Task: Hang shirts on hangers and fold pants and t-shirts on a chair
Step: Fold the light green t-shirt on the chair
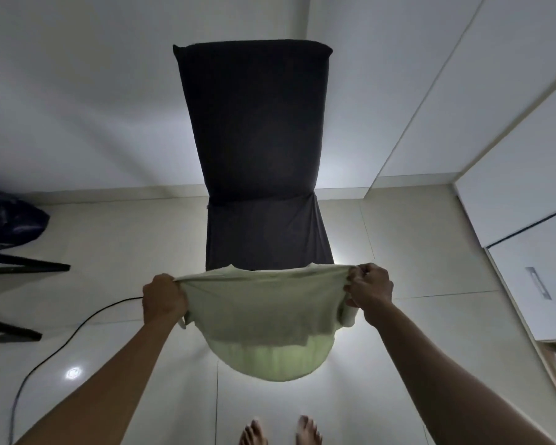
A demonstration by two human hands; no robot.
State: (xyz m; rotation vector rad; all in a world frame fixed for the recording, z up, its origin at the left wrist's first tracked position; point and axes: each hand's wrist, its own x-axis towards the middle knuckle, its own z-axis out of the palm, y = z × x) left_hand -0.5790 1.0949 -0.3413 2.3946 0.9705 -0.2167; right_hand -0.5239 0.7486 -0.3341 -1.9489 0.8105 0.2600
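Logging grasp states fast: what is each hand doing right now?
Left hand: closed, gripping one end of the pale green cotton t-shirt.
Right hand: closed, pinching the t-shirt's other end.

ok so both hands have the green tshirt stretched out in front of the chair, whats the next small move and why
Probably carry it forward and lower it flat onto the chair seat. The left hand and right hand grip the pale green t-shirt's top edge, so it hangs in the air, and the seat has nothing on it.
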